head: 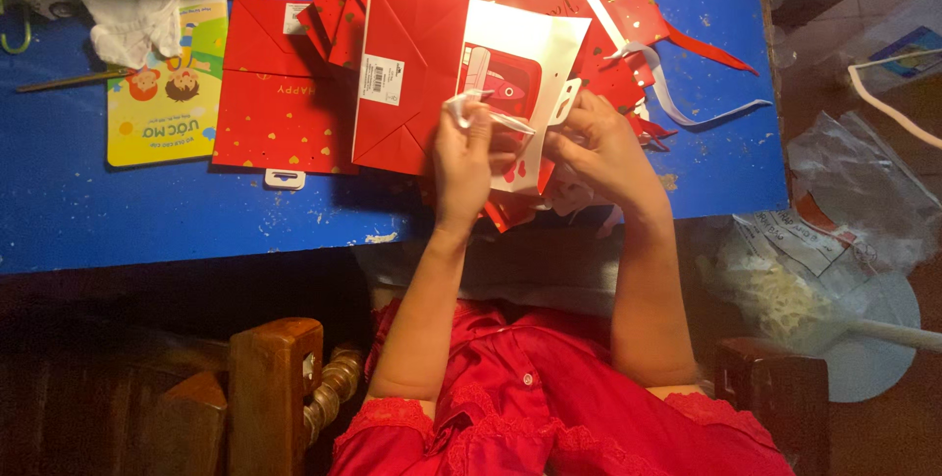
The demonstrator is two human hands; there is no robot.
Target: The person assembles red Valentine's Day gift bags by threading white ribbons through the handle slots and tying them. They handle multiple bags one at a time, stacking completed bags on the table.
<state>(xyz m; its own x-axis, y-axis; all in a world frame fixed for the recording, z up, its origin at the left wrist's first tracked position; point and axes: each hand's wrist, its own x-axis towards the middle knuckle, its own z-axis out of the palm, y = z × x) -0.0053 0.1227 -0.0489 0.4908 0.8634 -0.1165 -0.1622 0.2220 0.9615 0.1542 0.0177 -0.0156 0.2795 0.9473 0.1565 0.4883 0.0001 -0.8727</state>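
Note:
My left hand [466, 167] pinches a thin clear plastic wrapper [488, 113] over a flat-folded red paper gift bag [407, 83] lying on the blue table [147, 211]. My right hand [603, 147] grips the white and red card edge of the same bag [545, 64], close to a small white hang tab. The two hands sit close together, fingers curled, above the table's near edge.
More flat red gift bags with gold hearts [280, 103] lie to the left and behind. A yellow picture booklet [167, 93], white cloth [137, 0], white ribbon [677, 103], a wooden chair [275, 378] and plastic bags [844, 231] on the right surround me.

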